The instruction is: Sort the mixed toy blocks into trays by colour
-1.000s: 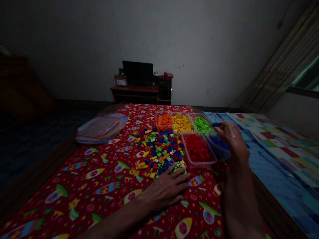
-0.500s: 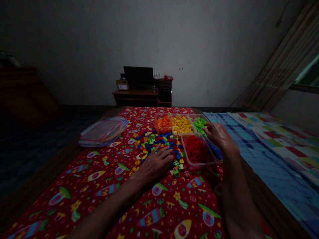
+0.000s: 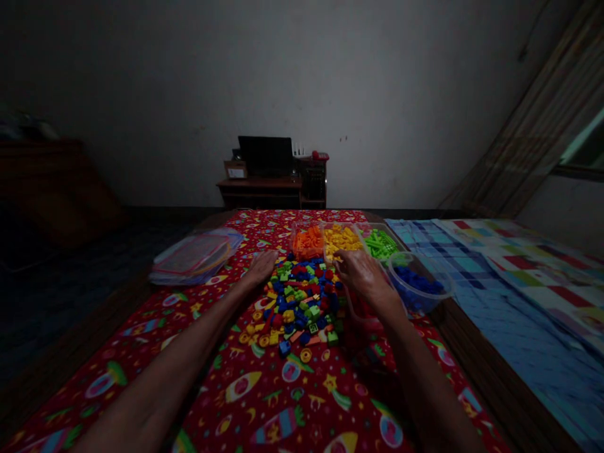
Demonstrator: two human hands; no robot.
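A loose pile of small plastic building bricks (image 3: 302, 294) in blue, green, yellow, red and orange lies on the red patterned cloth. My left hand (image 3: 262, 267) rests at the far left edge of the pile, seen edge-on with its fingers stretched forward. On the pile's right side, my right hand (image 3: 362, 272) hangs over the tub of red bricks (image 3: 361, 308), partly hiding it. Its fingers are bent but apart, and I see nothing between them. Just beyond that hand stands the tub of yellow bricks (image 3: 340, 236).
Clear tubs hold orange bricks (image 3: 307, 242), green bricks (image 3: 379, 244) and blue bricks (image 3: 418, 282). Stacked clear lids (image 3: 195, 255) lie at the left. A bed with blue sheeting (image 3: 500, 314) adjoins the right side. A desk with a monitor (image 3: 265, 155) stands against the far wall.
My right hand has moved left from the green tub to the pile's edge, uncovering the blue tub. My left hand has gone from atop the pile to its far left edge. The pile looks more spread.
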